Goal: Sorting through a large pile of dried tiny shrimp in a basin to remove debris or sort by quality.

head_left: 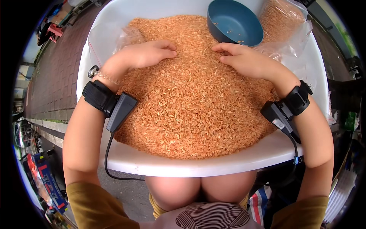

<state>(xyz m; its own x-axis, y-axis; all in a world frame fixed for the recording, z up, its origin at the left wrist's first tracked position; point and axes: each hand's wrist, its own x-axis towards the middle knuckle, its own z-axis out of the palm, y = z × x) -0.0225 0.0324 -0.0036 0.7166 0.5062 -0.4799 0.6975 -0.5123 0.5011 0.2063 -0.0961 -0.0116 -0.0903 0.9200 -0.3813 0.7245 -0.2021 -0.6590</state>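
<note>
A large heap of reddish-brown rice grains [188, 103] fills much of a white plastic tub [183, 169] in front of me. On the heap's left side lies my left hand [148, 53], palm down, its thumb slightly apart from loosely bent fingers. My right hand [246, 60] is over the right slope, fingertips pointing inward and the thumb apart. No object shows in either hand; the undersides of both are hidden. Just beyond my right hand, a dark teal bowl [234, 23] leans on the grains, with a few grains inside.
A clear plastic bag of grains [283, 23] sits at the tub's far right. Another thin clear bag [128, 38] lies beyond my left hand. Black devices [123, 111] are strapped to both wrists, with cables hanging down. A striped bag [258, 203] is beside my legs.
</note>
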